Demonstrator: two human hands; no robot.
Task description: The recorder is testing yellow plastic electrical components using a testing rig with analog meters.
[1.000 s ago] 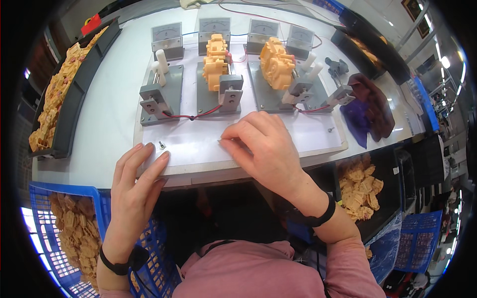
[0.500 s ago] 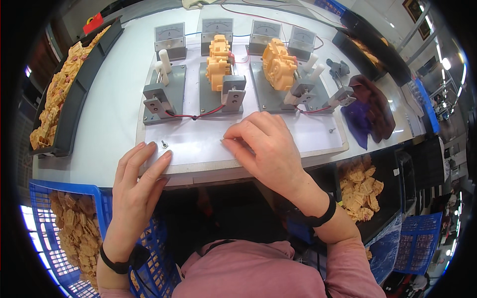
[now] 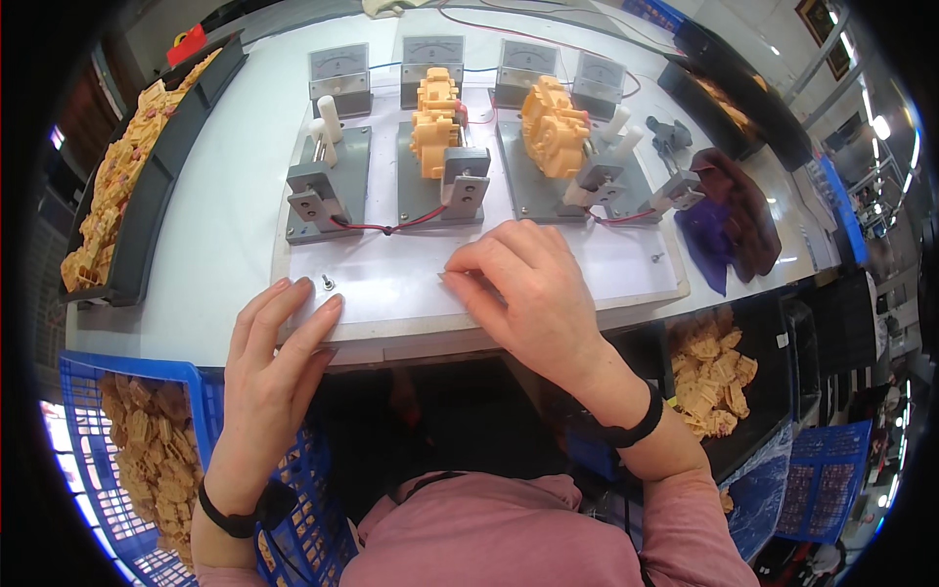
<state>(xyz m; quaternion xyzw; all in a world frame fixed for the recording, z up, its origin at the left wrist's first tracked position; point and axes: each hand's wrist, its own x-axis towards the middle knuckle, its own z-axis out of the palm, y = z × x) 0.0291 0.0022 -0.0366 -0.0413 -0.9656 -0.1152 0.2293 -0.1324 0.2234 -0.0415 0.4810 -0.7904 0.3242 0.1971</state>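
Note:
My left hand [image 3: 277, 347] lies open at the front edge of the white board [image 3: 391, 298], fingers spread. Just beyond its fingertips is a small screw-like metal stud [image 3: 328, 283]. My right hand [image 3: 533, 289] rests on the board further right, its fingers curled and the thumb and index tips close together; nothing shows between them. Beyond the hands, one yellow plastic gearbox [image 3: 435, 127] sits on a grey test fixture [image 3: 416, 201]. A second yellow gearbox [image 3: 555, 132] is mounted on the fixture [image 3: 528, 201] to its right. Neither hand touches the gearboxes.
Analog panel meters [image 3: 339, 73] stand behind the fixtures, with red and black wires [image 3: 388, 230] along the front. A black tray of yellow parts [image 3: 147, 240] is at left, a blue basket [image 3: 201, 391] at lower left. A dark cloth [image 3: 738, 215] and a parts bin [image 3: 714, 377] lie at right.
The whole view has shifted very slightly. Both hands keep the same pose, and the gearboxes stay on their fixtures.

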